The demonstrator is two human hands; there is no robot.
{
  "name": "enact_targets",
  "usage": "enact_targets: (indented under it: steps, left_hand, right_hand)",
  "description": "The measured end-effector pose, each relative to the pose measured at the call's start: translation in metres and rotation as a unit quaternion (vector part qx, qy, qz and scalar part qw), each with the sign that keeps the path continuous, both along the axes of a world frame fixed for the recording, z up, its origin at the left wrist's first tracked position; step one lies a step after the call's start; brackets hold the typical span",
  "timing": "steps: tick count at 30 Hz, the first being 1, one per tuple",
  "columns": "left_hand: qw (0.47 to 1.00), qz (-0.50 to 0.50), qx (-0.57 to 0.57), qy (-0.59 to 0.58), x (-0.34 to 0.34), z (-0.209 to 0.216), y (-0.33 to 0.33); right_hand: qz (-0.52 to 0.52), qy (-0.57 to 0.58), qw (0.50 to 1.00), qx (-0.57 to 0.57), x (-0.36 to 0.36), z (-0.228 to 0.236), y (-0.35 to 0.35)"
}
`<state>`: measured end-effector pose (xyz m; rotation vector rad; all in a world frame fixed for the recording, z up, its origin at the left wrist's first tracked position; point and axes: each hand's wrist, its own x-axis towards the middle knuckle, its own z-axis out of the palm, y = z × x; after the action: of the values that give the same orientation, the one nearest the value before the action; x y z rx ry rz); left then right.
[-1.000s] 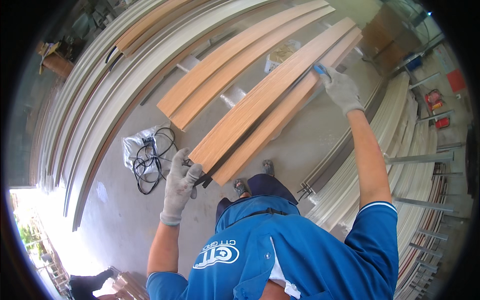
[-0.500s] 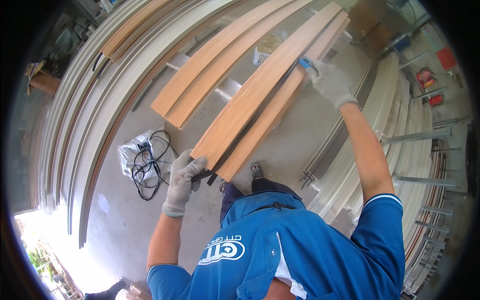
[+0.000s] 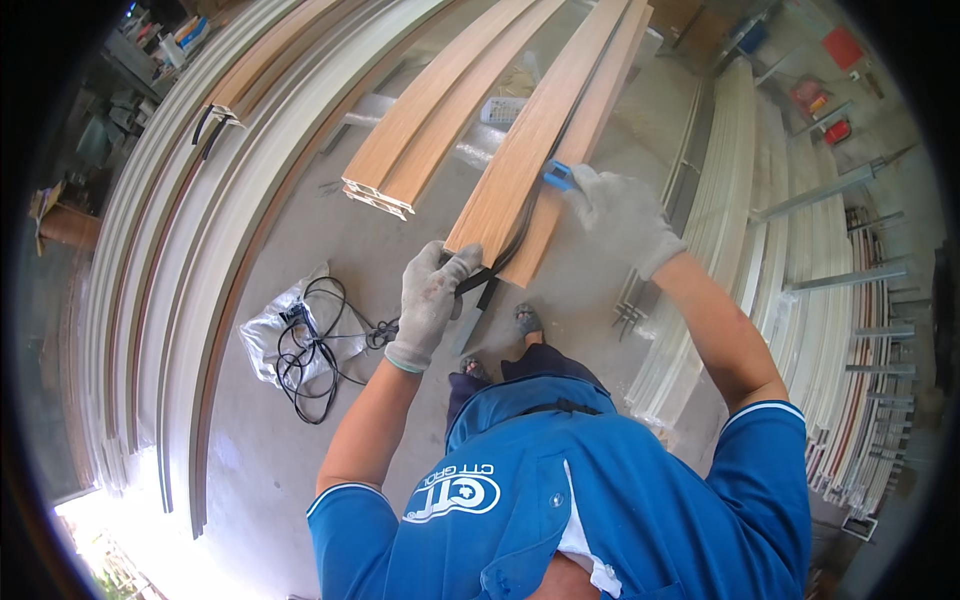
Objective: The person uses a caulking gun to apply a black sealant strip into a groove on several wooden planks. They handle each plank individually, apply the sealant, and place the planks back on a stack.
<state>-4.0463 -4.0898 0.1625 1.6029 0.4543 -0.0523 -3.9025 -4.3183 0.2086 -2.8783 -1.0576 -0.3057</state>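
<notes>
A long wood-grain profile (image 3: 515,165) runs away from me, with a groove along its length. A black rubber strip (image 3: 522,232) lies along that groove and bows loose near the close end. My left hand (image 3: 425,305), in a grey glove, is closed at this end. It grips the strip, with fingertips against the profile's corner. My right hand (image 3: 625,220), also gloved, is closed around a small blue hand tool (image 3: 558,177), which sits over the groove further up. The tool's working side is hidden. A dark strip end (image 3: 478,315) hangs below the profile.
Another wood-grain profile (image 3: 400,170) lies to the left. Long pale profiles (image 3: 290,130) are stacked beyond it, and more (image 3: 720,230) rest on metal rack arms (image 3: 820,190) at right. A coiled black cable (image 3: 310,350) lies over silvery plastic on the floor. A white basket (image 3: 500,110) stands behind.
My right hand has drawn the blue tool along the groove toward me. The black strip now bows out near the close end. The view has shifted a little.
</notes>
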Motion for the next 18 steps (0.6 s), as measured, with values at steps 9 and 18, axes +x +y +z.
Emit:
enact_targets:
  steps: [9, 18]
  left_hand:
    - [0.999, 0.001, -0.036, -0.031, -0.001, -0.005, 0.001]
    - [0.943, 0.001, 0.288, -0.169, -0.035, -0.002, -0.026]
  right_hand:
    - [0.002, 0.058, 0.998, 0.022, -0.069, 0.009, 0.012]
    - [-0.057, 0.068, 0.993, 0.073, -0.046, 0.006, -0.003]
